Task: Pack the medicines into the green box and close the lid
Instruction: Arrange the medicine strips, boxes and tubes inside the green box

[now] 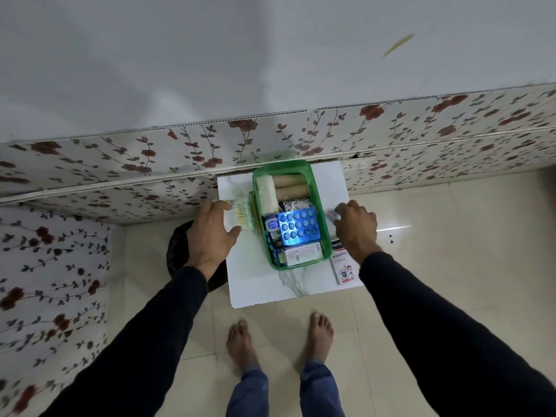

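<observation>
The green box (316, 188) stands open on a small white table (255, 281), filled with rolled bandages, a blue blister pack (298, 225), a small blue jar and a white carton. My left hand (210, 233) grips a clear packet with yellow-green contents (239, 210) just left of the box. My right hand (356, 227) holds a small white tube (332, 212) at the box's right side. A white plaster carton (344, 266) lies on the table below my right hand. No lid can be made out with certainty.
A floral-patterned ledge (150, 164) runs behind the table, with floral fabric (51, 281) at the left. A dark bag (177, 251) sits on the floor beside the table's left edge. My bare feet (279, 341) stand on pale tiles in front.
</observation>
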